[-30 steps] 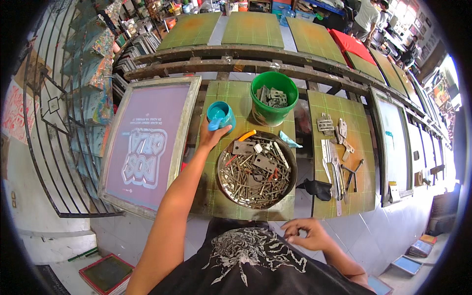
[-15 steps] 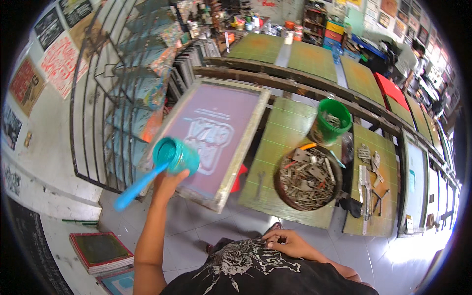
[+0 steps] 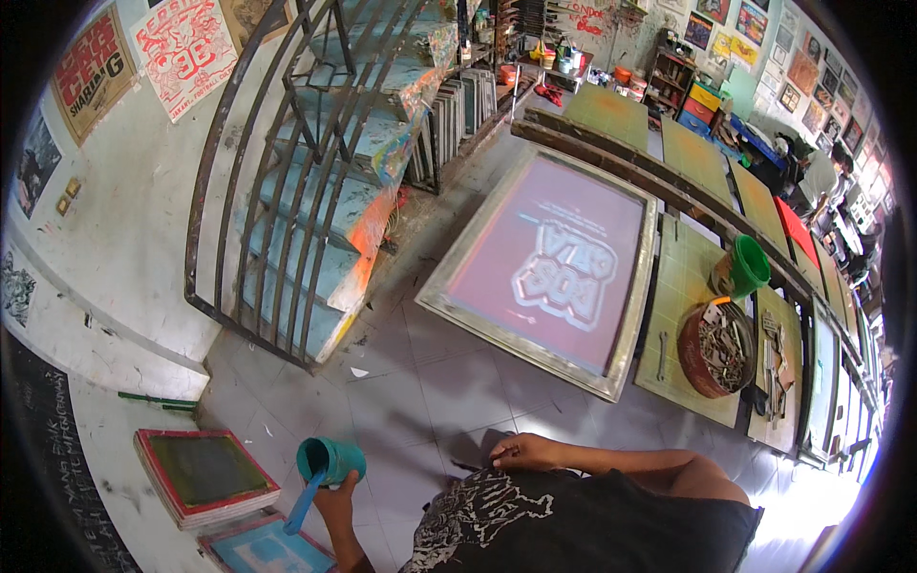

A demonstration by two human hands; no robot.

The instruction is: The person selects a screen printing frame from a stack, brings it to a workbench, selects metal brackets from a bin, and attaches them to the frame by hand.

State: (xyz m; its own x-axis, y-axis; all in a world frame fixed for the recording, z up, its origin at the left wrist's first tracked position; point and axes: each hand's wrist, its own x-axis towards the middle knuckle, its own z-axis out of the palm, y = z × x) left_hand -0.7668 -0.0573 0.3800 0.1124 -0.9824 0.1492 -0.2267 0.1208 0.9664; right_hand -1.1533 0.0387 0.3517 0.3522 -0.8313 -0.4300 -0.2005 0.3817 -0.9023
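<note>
In the head view, my left hand (image 3: 340,495) grips a teal plastic cup (image 3: 334,460) with a blue handle-like piece (image 3: 300,508) sticking out of its mouth toward the lower left. Below it lie stacked frames, a red-edged screen (image 3: 202,467) and a blue one (image 3: 269,548). My right hand (image 3: 516,452) is held at my dark shirt with its fingers curled; what is in them, if anything, is too small to make out. Beyond it, a large printing screen (image 3: 554,258) rests beside a green board bearing a wrench (image 3: 662,351), a round pan of metal parts (image 3: 716,351) and a green bucket (image 3: 747,265).
A metal railing (image 3: 196,239) guards blue, paint-stained stairs (image 3: 306,191) on the left, beside a white wall. Tiled floor (image 3: 401,372) runs between stairs and the rack of boards (image 3: 693,153). A person (image 3: 823,186) is at the far right back, near shelves (image 3: 669,74).
My view has swung left toward the stairs, so the rack sits farther right. My left hand has carried the cup away from the boards and down, over the stacked frames at lower left.
</note>
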